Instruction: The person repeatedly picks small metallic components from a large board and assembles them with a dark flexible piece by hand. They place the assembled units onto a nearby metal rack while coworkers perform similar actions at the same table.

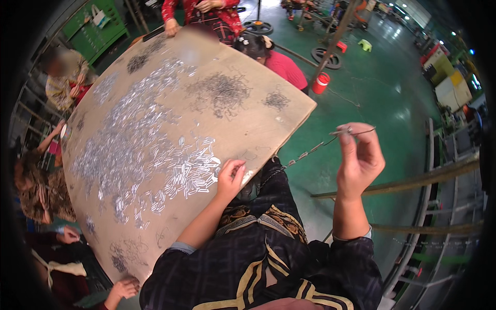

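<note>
Here, shiny clips (191, 173), thin wire (356, 132), plywood table (268, 124)

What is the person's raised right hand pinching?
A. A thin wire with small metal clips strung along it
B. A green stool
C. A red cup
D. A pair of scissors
A: the right hand pinches the top end of a thin wire with small metal clips threaded along it, trailing down toward the table edge, where the left hand rests beside the heap of shiny clips.
</note>
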`<action>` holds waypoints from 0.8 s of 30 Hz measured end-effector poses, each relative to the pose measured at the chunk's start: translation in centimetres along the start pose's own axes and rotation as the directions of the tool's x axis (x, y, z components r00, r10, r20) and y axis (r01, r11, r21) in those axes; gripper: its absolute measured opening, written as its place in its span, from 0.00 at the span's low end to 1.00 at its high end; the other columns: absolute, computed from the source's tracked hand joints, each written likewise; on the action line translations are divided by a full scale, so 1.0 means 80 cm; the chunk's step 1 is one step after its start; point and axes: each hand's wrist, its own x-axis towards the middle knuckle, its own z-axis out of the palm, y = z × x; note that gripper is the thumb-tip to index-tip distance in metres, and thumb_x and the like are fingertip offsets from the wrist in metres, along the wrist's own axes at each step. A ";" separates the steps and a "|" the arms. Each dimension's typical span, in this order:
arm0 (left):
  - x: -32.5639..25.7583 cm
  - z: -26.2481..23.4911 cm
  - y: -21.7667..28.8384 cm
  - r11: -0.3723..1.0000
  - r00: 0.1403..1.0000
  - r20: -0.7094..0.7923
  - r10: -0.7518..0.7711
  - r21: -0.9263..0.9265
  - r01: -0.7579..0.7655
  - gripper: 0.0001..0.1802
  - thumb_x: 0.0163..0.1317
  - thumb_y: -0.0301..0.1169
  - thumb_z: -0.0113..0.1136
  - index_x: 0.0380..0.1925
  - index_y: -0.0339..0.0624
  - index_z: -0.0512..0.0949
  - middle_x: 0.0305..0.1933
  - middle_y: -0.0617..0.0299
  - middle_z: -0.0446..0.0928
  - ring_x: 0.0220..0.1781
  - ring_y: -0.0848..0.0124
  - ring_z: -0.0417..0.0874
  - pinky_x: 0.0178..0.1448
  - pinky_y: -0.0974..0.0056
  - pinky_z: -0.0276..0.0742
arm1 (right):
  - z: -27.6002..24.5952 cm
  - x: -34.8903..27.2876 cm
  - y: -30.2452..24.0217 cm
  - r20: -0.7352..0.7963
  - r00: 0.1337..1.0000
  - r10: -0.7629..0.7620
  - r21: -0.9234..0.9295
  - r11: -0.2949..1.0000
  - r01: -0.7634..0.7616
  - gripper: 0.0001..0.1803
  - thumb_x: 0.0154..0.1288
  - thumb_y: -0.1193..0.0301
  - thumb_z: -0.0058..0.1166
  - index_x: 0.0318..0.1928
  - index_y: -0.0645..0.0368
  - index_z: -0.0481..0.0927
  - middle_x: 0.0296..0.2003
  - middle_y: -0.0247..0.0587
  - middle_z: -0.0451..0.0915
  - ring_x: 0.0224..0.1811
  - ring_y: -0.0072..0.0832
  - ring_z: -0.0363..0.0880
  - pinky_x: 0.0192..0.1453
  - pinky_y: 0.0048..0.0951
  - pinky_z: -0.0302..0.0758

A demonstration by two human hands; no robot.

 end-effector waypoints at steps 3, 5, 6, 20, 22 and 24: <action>-0.002 -0.003 -0.011 0.999 1.000 0.020 -0.017 -0.030 0.018 0.07 0.66 0.23 0.57 0.42 0.32 0.78 0.37 0.61 0.75 0.37 0.76 0.79 0.44 0.72 0.74 | -0.024 0.028 -0.008 -0.097 0.990 -0.107 0.007 0.994 0.108 0.03 0.63 0.85 0.57 0.36 0.70 0.76 0.36 0.44 0.80 0.38 0.25 0.78 0.44 0.24 0.75; -0.002 -0.004 -0.011 0.999 0.999 0.033 -0.019 -0.027 0.019 0.07 0.66 0.23 0.57 0.41 0.32 0.78 0.36 0.62 0.75 0.37 0.76 0.79 0.44 0.72 0.74 | -0.045 0.047 -0.016 -0.165 0.974 -0.157 -0.019 0.988 0.156 0.03 0.65 0.83 0.57 0.37 0.70 0.76 0.36 0.42 0.80 0.38 0.23 0.76 0.43 0.22 0.74; -0.002 -0.003 -0.011 1.000 0.999 0.044 -0.015 -0.017 0.016 0.06 0.66 0.23 0.57 0.41 0.32 0.78 0.36 0.62 0.75 0.37 0.76 0.79 0.44 0.72 0.74 | -0.056 0.054 -0.020 -0.223 0.961 -0.164 -0.085 0.985 0.148 0.04 0.66 0.81 0.57 0.38 0.70 0.77 0.36 0.39 0.80 0.37 0.21 0.75 0.43 0.21 0.74; -0.005 -0.001 -0.026 1.000 0.999 0.040 -0.004 -0.030 0.005 0.07 0.65 0.24 0.57 0.40 0.32 0.79 0.36 0.60 0.77 0.35 0.74 0.77 0.40 0.70 0.73 | -0.242 0.106 -0.066 -0.471 0.822 -0.320 -0.421 0.901 0.110 0.07 0.70 0.72 0.56 0.38 0.65 0.78 0.31 0.31 0.78 0.34 0.16 0.73 0.40 0.19 0.70; -0.005 -0.003 -0.032 1.000 0.998 0.057 0.006 -0.019 -0.005 0.07 0.66 0.26 0.57 0.41 0.34 0.78 0.34 0.64 0.76 0.34 0.77 0.75 0.40 0.72 0.72 | -0.263 0.105 -0.079 -0.489 0.810 -0.324 -0.475 0.878 0.064 0.08 0.70 0.71 0.56 0.37 0.64 0.79 0.29 0.30 0.78 0.32 0.15 0.72 0.39 0.18 0.69; -0.003 0.001 -0.028 0.999 0.997 0.065 0.030 0.013 -0.031 0.07 0.67 0.26 0.57 0.41 0.34 0.78 0.33 0.67 0.75 0.33 0.80 0.72 0.39 0.74 0.70 | -0.290 0.102 -0.095 -0.502 0.798 -0.333 -0.530 0.848 0.021 0.08 0.70 0.71 0.56 0.37 0.64 0.79 0.28 0.29 0.77 0.31 0.15 0.72 0.38 0.18 0.69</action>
